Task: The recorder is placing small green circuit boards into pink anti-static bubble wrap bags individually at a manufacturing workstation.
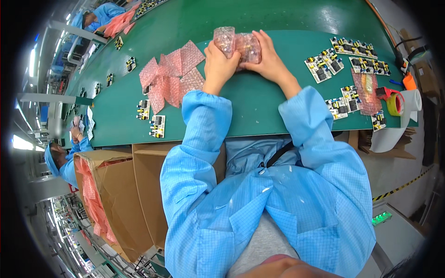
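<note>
My left hand [220, 67] is closed around a pink bubble-wrap packet [225, 39] that stands up past its fingers, over the far middle of the green table [259, 104]. My right hand [270, 62] grips a second bubble-wrap packet [248, 46], pressed side by side with the first. Something yellowish shows faintly through the second packet, but I cannot make out what. Just left of my left hand lies a loose pile of flat pink bubble-wrap bags [174, 76]. Two small circuit boards [157, 126] sit nearer the table's front edge.
Several circuit boards [323, 65] lie on the right, beside a bubble-wrap piece [368, 92], a tape dispenser [394, 102] and a white roll [410, 104]. A cardboard box [113, 199] with pink bags stands at lower left. Two people in blue work farther left.
</note>
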Tool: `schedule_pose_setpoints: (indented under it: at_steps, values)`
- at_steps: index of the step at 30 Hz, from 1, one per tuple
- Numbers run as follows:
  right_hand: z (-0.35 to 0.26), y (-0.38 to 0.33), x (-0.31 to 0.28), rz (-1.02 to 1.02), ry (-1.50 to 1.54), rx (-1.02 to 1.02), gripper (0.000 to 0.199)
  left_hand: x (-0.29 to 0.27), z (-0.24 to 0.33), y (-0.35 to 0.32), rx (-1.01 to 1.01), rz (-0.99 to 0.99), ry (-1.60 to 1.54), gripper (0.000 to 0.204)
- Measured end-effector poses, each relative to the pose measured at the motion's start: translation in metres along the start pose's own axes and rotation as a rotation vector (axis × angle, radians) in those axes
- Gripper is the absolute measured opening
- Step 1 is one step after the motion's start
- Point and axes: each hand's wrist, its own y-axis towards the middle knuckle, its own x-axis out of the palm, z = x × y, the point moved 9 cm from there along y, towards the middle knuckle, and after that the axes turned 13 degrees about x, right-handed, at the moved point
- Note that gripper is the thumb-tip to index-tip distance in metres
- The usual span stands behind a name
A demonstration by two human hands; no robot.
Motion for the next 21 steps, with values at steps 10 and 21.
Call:
schedule_pose_setpoints:
  at_steps: [10, 21]
  values:
    - [-0.004, -0.068, -0.091, 0.395, -0.450, 0.068, 0.082, -0.044, -0.031, -0.061, 0.244, 0.028, 0.031, 0.072]
    - [0.038, -0.103, -0.119, 0.338, -0.758, 0.441, 0.081, -0.046, -0.017, -0.116, 0.263, -0.194, 0.038, 0.029]
